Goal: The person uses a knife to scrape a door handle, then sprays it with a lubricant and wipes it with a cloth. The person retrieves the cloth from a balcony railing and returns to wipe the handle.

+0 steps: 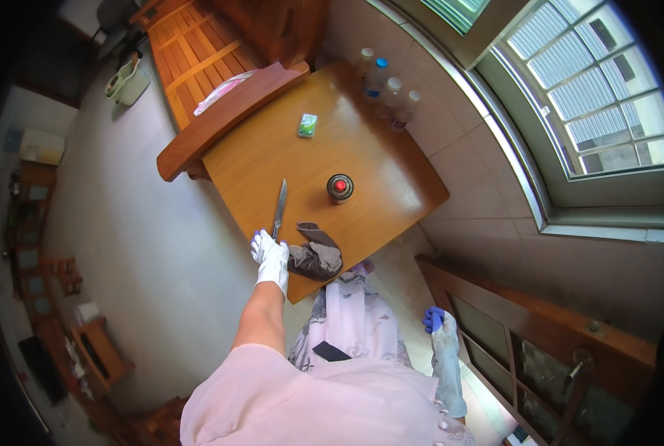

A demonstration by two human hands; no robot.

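My left hand, in a white glove with purple fingertips, is at the near left edge of a wooden table, on the handle of a knife whose blade points away from me. Whether the fingers are closed round the handle is hard to tell. Just right of it lies a crumpled dark grey cloth. Beyond that stands a spray can with a red nozzle, and farther off lies a small green and white packet. My right hand, in a blue and whitish glove, hangs with curled fingers by the door, away from the table.
Several plastic bottles stand at the table's far right by the tiled wall. A wooden bench adjoins its far left side. A panelled wooden door with a metal handle is at the right, below a barred window. A green bucket stands on the floor.
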